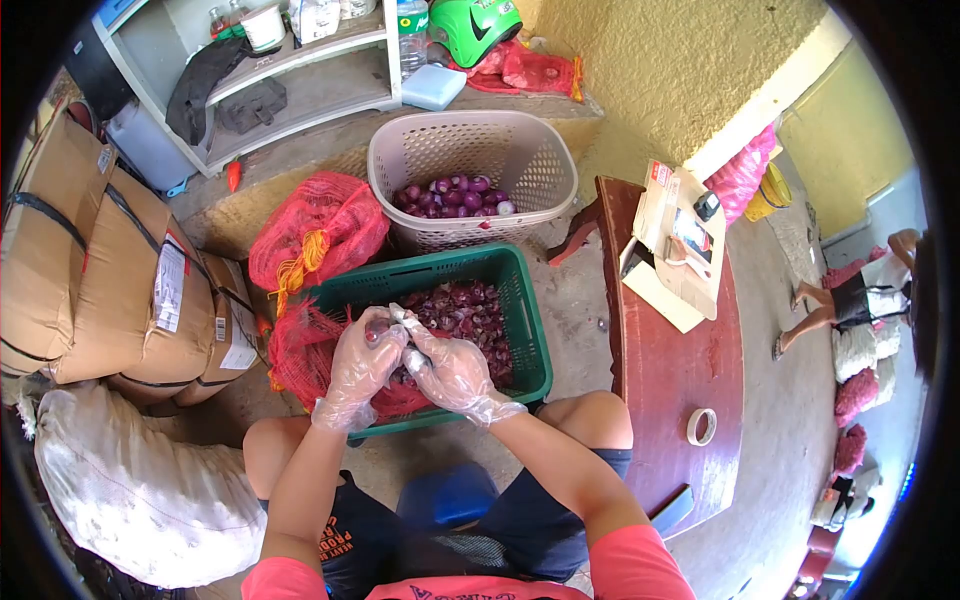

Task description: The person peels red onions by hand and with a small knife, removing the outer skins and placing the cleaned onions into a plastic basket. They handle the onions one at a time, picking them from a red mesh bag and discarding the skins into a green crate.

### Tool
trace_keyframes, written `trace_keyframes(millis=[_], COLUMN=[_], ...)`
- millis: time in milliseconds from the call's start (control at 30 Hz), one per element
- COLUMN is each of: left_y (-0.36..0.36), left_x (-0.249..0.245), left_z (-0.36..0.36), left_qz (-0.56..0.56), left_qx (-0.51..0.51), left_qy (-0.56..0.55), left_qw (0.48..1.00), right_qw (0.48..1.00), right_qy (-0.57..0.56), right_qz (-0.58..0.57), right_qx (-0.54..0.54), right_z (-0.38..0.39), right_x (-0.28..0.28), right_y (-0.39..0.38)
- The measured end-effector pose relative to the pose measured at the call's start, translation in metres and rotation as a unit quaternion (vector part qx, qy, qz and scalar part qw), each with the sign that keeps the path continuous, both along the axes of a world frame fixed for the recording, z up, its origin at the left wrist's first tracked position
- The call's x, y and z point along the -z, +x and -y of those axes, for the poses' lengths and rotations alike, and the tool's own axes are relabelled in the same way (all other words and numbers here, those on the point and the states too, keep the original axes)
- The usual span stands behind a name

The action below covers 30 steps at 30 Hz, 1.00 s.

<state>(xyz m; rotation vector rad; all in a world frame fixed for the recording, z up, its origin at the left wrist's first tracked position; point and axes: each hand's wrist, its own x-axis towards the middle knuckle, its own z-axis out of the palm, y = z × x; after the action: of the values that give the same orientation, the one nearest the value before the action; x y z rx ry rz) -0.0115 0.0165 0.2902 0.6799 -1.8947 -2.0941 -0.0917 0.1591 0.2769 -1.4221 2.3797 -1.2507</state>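
Note:
Both my hands wear clear plastic gloves and meet over a green crate (pixel 535 330). My left hand (pixel 362 365) is closed around a red onion (pixel 376 329), which shows between the fingers. Beside it, my right hand (pixel 450 372) is closed with its fingertips close to the left ones. A small dark thing shows at its fingers, and I cannot tell what it is. Below the hands, the crate holds many small red onions and loose skins (pixel 465 310). A red net sack (pixel 305 350) hangs over the crate's left side.
Behind the crate stands a beige basket (pixel 475 235) with peeled onions (pixel 455 195). A full red net bag (pixel 320 230) is left of it. Strapped cartons (pixel 110 260) and a white sack (pixel 140 490) flank my left; a red table (pixel 680 370) with a tape roll (pixel 701 427) stands right. A person (pixel 870 290) is far right.

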Motion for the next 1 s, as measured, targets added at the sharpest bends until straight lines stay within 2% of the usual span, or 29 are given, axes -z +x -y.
trace_keyframes(millis=[200, 300, 333, 433, 467, 567, 633, 700, 767, 900, 967, 1000], left_y=[0.000, 0.002, 0.003, 0.004, 0.005, 0.001, 0.002, 0.003, 0.006, 0.007, 0.004, 0.005], left_x=[0.010, 0.008, 0.008, 0.006, 0.001, 0.006, 0.007, 0.006, 0.001, 0.002, 0.008, 0.007], left_z=[0.004, 0.004, 0.004, 0.003, 0.002, -0.002, 0.002, 0.003, 0.002, -0.001, -0.002, 0.000], left_qz=[-0.010, 0.001, 0.005, -0.012, -0.014, -0.076, -0.014, 0.015, 0.009, 0.014, 0.014, 0.022], left_qx=[0.007, 0.027, 0.034, 0.056, 0.052, 0.072, 0.083, 0.078, 0.056, 0.024, 0.000, 0.028], left_qy=[0.057, 0.024, 0.013, 0.073, 0.077, 0.162, 0.201, 0.259, 0.337, 0.353, 0.370, 0.363], left_qw=[0.998, 0.999, 0.999, 0.996, 0.996, 0.981, 0.976, 0.963, 0.940, 0.935, 0.929, 0.931], right_qw=[0.999, 0.989, 0.972, 0.931, 0.902, 0.862, 0.821, 0.821, 0.858, 0.885, 0.915, 0.912], right_qy=[-0.002, -0.016, 0.085, -0.027, -0.048, -0.042, -0.003, 0.010, -0.009, -0.015, -0.023, -0.023], right_qz=[0.037, 0.130, 0.206, 0.326, 0.391, 0.476, 0.553, 0.552, 0.486, 0.422, 0.350, 0.358], right_qx=[-0.027, -0.064, -0.069, -0.160, -0.177, -0.170, -0.144, -0.142, -0.168, -0.198, -0.201, -0.200], right_z=[-0.001, 0.000, -0.005, -0.007, -0.007, -0.008, -0.011, -0.011, -0.010, -0.011, -0.012, -0.012], right_x=[0.008, -0.004, -0.020, -0.013, -0.007, -0.013, -0.026, -0.028, -0.023, -0.025, -0.017, -0.015], right_y=[-0.004, -0.016, -0.020, -0.027, -0.026, -0.024, -0.024, -0.024, -0.023, -0.022, -0.022, -0.022])
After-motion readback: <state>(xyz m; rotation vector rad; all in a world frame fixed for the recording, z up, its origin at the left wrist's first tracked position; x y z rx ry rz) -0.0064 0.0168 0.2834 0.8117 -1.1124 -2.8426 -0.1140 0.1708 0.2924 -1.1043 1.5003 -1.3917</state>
